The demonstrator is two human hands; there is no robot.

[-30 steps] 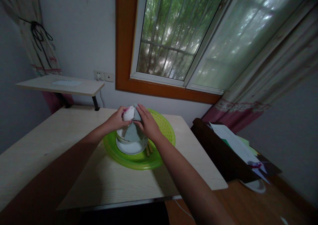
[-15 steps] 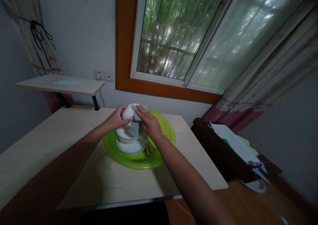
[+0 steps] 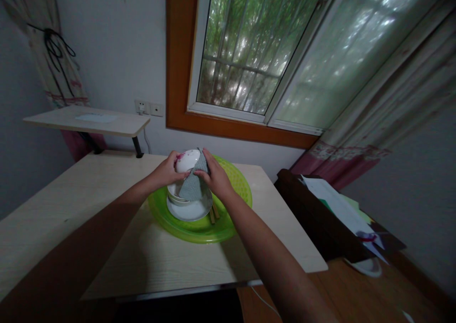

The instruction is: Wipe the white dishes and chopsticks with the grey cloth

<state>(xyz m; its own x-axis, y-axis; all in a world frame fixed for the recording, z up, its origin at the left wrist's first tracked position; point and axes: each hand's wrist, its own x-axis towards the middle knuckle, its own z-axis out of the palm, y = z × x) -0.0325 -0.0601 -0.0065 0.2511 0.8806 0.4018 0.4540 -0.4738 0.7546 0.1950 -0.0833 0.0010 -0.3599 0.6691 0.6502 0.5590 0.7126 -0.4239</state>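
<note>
My left hand [image 3: 168, 169] grips the left side of a white bowl [image 3: 188, 160] with pink flower marks, its outside facing up. A grey-green cloth [image 3: 194, 186] is pinched in my right hand [image 3: 215, 175], pressed against the bowl's right side and hanging down below it. Underneath, stacked white bowls [image 3: 175, 198] rest on a white plate [image 3: 188, 212], partly hidden by the cloth. To the right of the plate lie wooden chopsticks [image 3: 214, 214]. All of these are on or over a round green tray [image 3: 199, 235].
The tray stands on a light wooden table [image 3: 171, 263]. A raised shelf [image 3: 89, 121] is at the back left. Beyond the table's right edge, a dark brown piece of furniture [image 3: 313, 218] holds papers [image 3: 335, 202]. A window [image 3: 249, 52] is behind.
My right hand has shifted from lying over the bowl's front to its right rim, thumb now apart from the fingers. The cloth has moved with it and hangs more spread out.
</note>
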